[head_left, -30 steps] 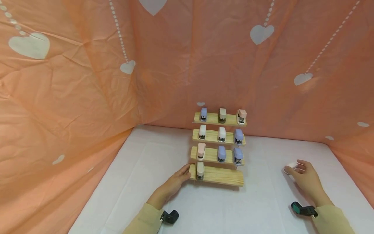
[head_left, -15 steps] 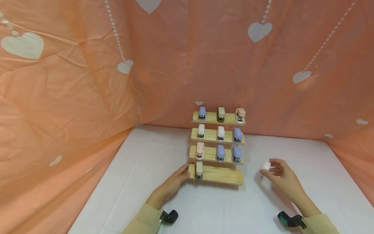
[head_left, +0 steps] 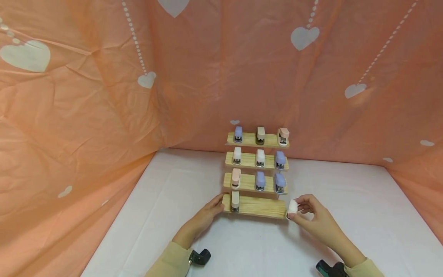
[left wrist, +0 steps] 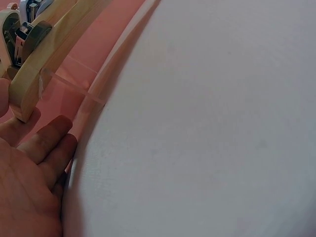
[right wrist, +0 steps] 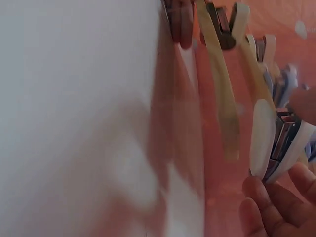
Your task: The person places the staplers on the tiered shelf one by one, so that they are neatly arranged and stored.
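Note:
My right hand pinches a small white stapler between thumb and fingers, just off the right end of the bottom wooden shelf. In the right wrist view the held stapler appears side-on, beside the shelf end. My left hand holds the left end of that same shelf; the left wrist view has the thumb at the edge of the wooden board and a finger beneath it. One beige stapler stands at the left of the bottom shelf.
Three higher shelves carry rows of small staplers, among them a purple stapler, a pink stapler and a white stapler. The stepped rack stands on a white tabletop, before an orange curtain printed with hearts.
My right hand has carried the white stapler leftward from the right side of the table to the bottom shelf's right end. My left hand stays on the shelf.

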Demonstrator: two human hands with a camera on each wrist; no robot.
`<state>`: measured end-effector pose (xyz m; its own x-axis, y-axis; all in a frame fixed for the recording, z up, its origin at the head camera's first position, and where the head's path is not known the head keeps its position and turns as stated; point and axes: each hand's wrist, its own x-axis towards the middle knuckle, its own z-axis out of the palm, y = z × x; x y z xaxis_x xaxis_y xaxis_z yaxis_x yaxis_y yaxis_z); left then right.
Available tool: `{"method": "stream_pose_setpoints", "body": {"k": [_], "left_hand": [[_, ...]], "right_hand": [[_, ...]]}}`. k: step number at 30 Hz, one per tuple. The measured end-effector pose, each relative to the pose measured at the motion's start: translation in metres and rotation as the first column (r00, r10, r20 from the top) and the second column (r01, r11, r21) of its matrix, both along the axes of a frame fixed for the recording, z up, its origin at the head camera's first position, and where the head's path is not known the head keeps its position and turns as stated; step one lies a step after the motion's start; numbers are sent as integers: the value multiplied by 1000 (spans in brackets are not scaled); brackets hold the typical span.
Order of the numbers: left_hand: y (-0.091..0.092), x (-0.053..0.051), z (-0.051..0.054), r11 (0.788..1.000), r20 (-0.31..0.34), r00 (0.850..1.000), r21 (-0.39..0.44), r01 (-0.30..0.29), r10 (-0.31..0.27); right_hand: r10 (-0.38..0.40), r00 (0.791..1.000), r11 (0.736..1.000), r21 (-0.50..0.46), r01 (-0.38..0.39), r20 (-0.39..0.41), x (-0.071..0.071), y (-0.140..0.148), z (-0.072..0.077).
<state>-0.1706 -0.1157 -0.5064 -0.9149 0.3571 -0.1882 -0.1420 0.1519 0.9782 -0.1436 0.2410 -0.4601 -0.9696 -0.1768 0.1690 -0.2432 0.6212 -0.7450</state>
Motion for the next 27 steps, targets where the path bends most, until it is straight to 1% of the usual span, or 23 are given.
{"method": "stream_pose_setpoints", "body": {"k": [6,8,10,12,15,17,20,27], "left_hand": [[0,0,-1,1000,15,1000,-11,-8,9],[0,0,-1,1000,14,1000,-9,-8,9],[0,0,-1,1000,15,1000,-9,-10,10],[0,-1,-2,1000,18,1000,-10,-12,12],[0,-1,-2,1000,19,1000,-11,-11,12],[0,-2,-3,1000,15,1000,-7,-10,11],[0,-2,-4,1000,11,1000,-2,-11,11],[0,-1,-4,1000,23,1000,-2,-15,15]], "right_hand": [[21,1000,1000,-1,-21,-15,5,-17,-1],[44,998,999,-12,-45,-33,6,-24,-2],[81,994,996,-32,-83,-71,7,-32,-4],[109,990,992,-52,-114,-87,7,-40,-6],[133,988,986,-93,-141,-84,6,-51,-8],[141,989,980,-130,-147,-51,5,-59,-9],[145,989,977,-156,-148,-34,1,-69,-9],[111,992,990,-84,-116,-57,-6,-82,-10]]}}
